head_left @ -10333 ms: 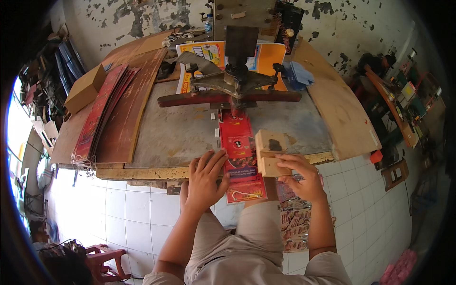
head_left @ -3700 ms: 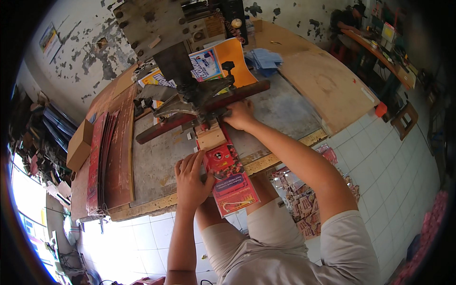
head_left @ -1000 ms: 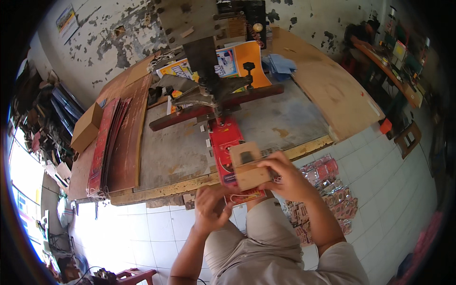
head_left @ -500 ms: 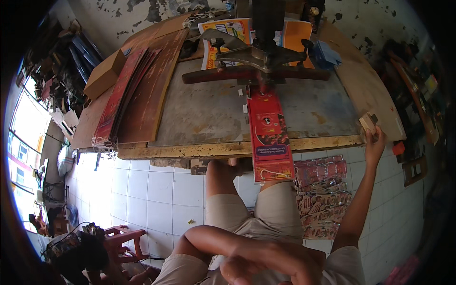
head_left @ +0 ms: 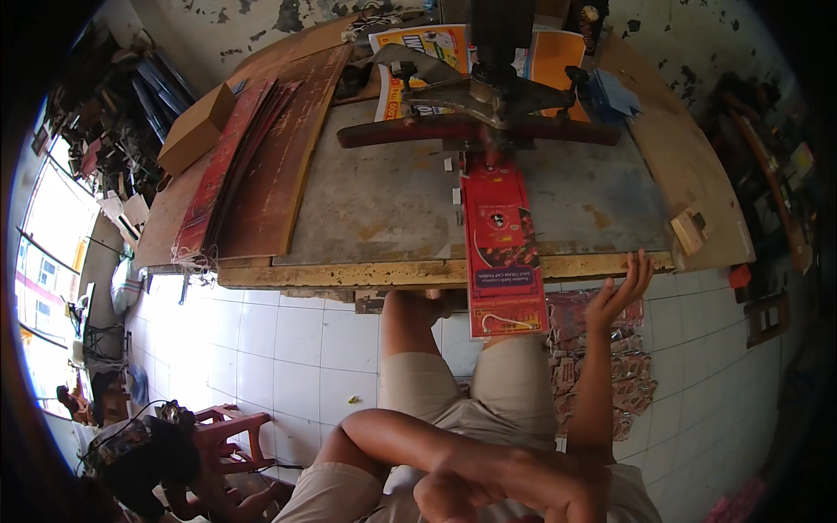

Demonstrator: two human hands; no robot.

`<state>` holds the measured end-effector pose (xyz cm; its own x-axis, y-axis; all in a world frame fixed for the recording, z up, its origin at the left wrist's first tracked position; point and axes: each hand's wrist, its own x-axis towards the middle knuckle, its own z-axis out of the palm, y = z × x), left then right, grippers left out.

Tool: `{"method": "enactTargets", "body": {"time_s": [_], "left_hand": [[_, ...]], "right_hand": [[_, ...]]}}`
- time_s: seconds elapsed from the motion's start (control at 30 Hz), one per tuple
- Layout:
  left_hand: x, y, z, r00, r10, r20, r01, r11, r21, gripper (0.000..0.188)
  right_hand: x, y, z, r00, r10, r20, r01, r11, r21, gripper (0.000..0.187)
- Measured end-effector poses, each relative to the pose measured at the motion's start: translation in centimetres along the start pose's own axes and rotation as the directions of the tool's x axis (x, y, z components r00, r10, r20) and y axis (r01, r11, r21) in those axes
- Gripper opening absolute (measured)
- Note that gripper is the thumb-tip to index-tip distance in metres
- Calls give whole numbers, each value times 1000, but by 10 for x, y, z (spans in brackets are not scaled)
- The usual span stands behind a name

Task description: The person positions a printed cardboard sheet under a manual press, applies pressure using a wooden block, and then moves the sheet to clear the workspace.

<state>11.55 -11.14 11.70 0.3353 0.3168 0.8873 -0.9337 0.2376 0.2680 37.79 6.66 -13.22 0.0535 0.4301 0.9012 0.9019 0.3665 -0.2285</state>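
Note:
My right hand point(head_left: 624, 288) is open at the front edge of the work table point(head_left: 375, 275), its fingertips by the edge and its fingers stretched upward with nothing in them. Beyond it, on the table's right side, a small light wooden block point(head_left: 689, 231) lies apart from the hand. My left hand point(head_left: 540, 484) is folded across in front of my body, low in the picture; its fingers are mostly hidden. A long red printed strip point(head_left: 501, 235) lies under a dark metal clamp-like frame point(head_left: 488, 105) and overhangs the table's front edge above my lap.
Stacked red strips point(head_left: 231, 166) and a brown cardboard box point(head_left: 196, 135) lie on the table's left. Bundled printed packets point(head_left: 610, 375) cover floor tiles at right. A red stool point(head_left: 235, 436) stands lower left beside a person point(head_left: 139, 462). Blue item point(head_left: 615, 94) at back right.
My right hand has let go of the wooden block and moved left and down to the table's front edge. The block stays on the table. My left arm keeps nearly the same pose.

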Motion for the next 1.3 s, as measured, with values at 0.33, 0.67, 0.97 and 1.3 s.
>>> {"method": "enactTargets", "body": {"time_s": [0.33, 0.67, 0.97, 1.3], "left_hand": [[6, -2, 0, 996, 10, -85, -14, 999, -53, 77], [-3, -14, 6, 978, 70, -194, -83, 995, -60, 72], [0, 15, -1, 979, -169, -112, 156, 981, -118, 68], [-2, 12, -5, 990, -4, -144, 9, 1000, 28, 65]], "right_hand": [[-6, 9, 3, 1000, -14, 4, 14, 1000, -3, 65], [-12, 12, 11, 999, 22, -24, -22, 999, 28, 65], [-7, 8, 6, 1000, 26, -13, -26, 999, 26, 66], [-2, -2, -1, 998, 52, 35, -53, 999, 13, 68]]}}
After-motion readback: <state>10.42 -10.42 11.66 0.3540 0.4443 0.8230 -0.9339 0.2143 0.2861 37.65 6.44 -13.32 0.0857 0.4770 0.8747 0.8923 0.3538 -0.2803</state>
